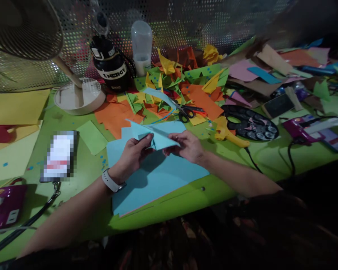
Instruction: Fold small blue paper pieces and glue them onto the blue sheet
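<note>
A folded light-blue paper piece (154, 135) is held between both hands just above a stack of light-blue sheets (157, 176) on the green table (214, 191). My left hand (133, 153), with a white watch on the wrist, pinches the fold's left underside. My right hand (186, 146) grips its right end, fingers curled over the edge.
Scissors (187, 111) lie beyond the sheets among orange, green and yellow paper scraps (169, 82). A yellow glue gun (228, 133), a black paint palette (249, 122), a phone (59, 155), a black bottle (111, 63), a white bottle (141, 47) and a fan base (79, 95) stand around.
</note>
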### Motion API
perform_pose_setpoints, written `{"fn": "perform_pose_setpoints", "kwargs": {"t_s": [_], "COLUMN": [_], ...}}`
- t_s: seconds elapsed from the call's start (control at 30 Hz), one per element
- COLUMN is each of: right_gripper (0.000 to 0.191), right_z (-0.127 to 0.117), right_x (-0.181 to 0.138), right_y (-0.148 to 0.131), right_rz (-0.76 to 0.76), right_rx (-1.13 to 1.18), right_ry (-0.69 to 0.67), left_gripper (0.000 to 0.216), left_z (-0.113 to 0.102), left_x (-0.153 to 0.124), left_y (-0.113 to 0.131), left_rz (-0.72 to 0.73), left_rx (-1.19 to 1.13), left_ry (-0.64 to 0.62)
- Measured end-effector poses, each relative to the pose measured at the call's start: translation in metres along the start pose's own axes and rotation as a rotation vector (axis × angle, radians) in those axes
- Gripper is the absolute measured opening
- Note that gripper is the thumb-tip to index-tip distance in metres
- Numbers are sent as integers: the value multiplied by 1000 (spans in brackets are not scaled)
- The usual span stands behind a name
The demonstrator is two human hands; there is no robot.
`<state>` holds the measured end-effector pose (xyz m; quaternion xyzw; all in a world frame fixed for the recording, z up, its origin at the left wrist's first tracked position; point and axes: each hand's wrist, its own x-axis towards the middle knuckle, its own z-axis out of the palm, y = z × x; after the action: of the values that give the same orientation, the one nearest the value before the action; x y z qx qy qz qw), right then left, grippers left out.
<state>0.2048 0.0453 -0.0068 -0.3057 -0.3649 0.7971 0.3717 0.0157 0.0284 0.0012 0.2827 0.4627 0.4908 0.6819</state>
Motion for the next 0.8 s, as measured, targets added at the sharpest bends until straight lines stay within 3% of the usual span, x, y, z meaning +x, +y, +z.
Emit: {"fn": "perform_pose_setpoints", "kwargs": {"t_s": [0.1, 0.3, 0.47, 0.6, 0.8], "right_gripper": [44, 42, 47, 49, 50], "right_z": [5, 8, 5, 10, 18], "right_x": [-2, -6, -4, -7, -11], "right_y": [2, 7, 11, 11, 8], "right_rz": [90, 19, -12, -14, -33], "right_rx": [-211, -463, -496, -515, -601], "right_ry": [24, 109, 151, 129, 91], "left_gripper": [24, 26, 27, 31, 28], "left_z": [-3, -7, -12, -11, -9], "left_x": [-3, 0, 2, 2, -2], "left_y": [-4, -7, -6, -10, -13], "left_rz": [19, 20, -55, -9, 42], "left_rx": [140, 177, 93, 41, 234], "left_ry": [-100, -63, -42, 16, -31]}}
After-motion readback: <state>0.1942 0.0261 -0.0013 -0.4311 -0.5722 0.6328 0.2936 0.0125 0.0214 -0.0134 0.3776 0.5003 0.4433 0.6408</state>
